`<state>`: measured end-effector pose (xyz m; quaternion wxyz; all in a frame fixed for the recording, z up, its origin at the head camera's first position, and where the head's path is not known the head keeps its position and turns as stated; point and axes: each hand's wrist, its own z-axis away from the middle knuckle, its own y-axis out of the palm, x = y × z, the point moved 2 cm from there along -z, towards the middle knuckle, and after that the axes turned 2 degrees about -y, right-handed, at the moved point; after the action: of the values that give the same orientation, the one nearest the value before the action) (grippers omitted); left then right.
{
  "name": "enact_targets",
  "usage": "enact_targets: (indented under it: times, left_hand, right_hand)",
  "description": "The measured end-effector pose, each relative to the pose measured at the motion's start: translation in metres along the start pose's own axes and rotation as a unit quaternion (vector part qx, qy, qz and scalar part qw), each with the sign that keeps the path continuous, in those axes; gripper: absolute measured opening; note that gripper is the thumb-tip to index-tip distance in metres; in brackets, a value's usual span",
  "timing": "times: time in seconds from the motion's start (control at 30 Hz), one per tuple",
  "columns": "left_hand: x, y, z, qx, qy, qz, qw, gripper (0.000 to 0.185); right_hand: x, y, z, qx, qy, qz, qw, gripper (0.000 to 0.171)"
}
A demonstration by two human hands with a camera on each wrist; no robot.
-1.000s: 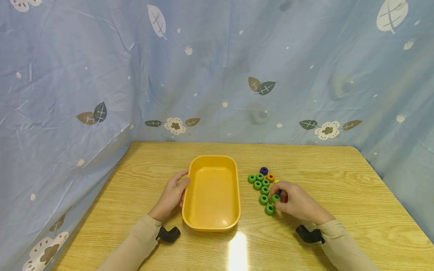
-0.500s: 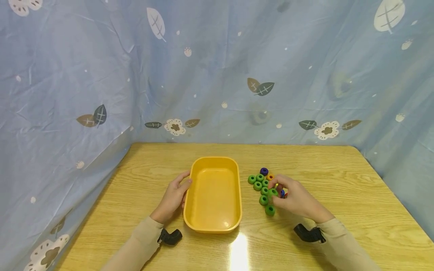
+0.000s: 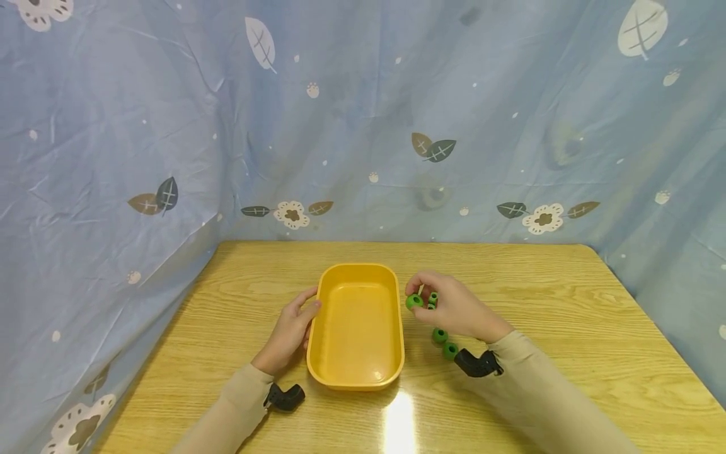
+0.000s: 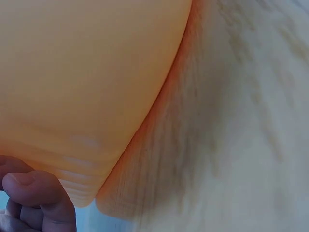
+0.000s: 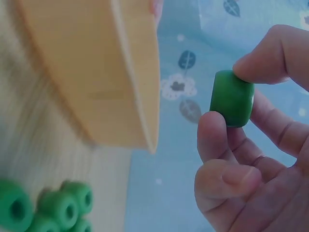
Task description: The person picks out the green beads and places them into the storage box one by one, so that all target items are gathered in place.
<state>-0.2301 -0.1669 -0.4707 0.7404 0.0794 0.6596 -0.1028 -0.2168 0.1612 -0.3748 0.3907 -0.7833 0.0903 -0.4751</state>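
Note:
My right hand (image 3: 456, 307) pinches a green bead (image 3: 414, 302) with a hole through it, between thumb and fingertips. It is raised just right of the yellow tray (image 3: 401, 353); the right wrist view shows the bead (image 5: 232, 98) held above the table, level with the tray's upper part. At the tray's left side my left hand (image 3: 288, 333) grips the rim, thumb at the edge and fingers against the outer wall. Curled fingers (image 4: 41, 195) show beside the tray wall (image 4: 91, 96) in the left wrist view. Inside, the tray has a bare floor.
Green beads (image 3: 440, 335) lie on the wooden table (image 3: 544, 296) right of the tray, several partly covered by my right hand. A group of green beads (image 5: 60, 208) shows in the right wrist view. A patterned blue cloth (image 3: 363, 126) hangs behind the table.
My right hand has lifted the green bead from the group and carried it left toward the tray. It now hides the coloured beads seen earlier. My left hand stays at the tray.

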Motion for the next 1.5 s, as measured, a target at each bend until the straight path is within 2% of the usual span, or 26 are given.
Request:
enact_targets:
  times: [0.23,0.53,0.7,1.0,1.2,1.5]
  left_hand:
    - [0.004,-0.002,0.000,0.002,0.006,-0.005,1.0000,0.052]
    - [0.005,-0.001,0.000,0.007,0.011,-0.003,0.9999,0.052]
    - [0.003,0.001,-0.001,-0.002,0.002,0.004,1.0000,0.051]
    - [0.001,0.003,-0.001,-0.001,-0.003,0.008,1.0000,0.049]
    - [-0.001,0.002,0.000,-0.002,-0.002,0.000,1.0000,0.050]
    - [0.000,0.001,-0.001,0.014,0.003,-0.006,0.9999,0.050]
  right_hand:
    - [0.011,0.015,-0.039,0.030,0.002,-0.024,0.999,0.017]
    - [0.012,0.047,-0.082,0.063,0.006,-0.023,0.998,0.016]
    - [0.010,0.069,-0.100,0.094,0.033,-0.011,0.995,0.019]
    - [0.007,0.101,-0.120,0.145,0.087,0.013,0.985,0.020]
    - [0.005,0.112,-0.127,0.158,0.102,0.029,0.982,0.020]
    - [-0.001,0.124,-0.130,0.155,0.114,0.036,0.981,0.018]
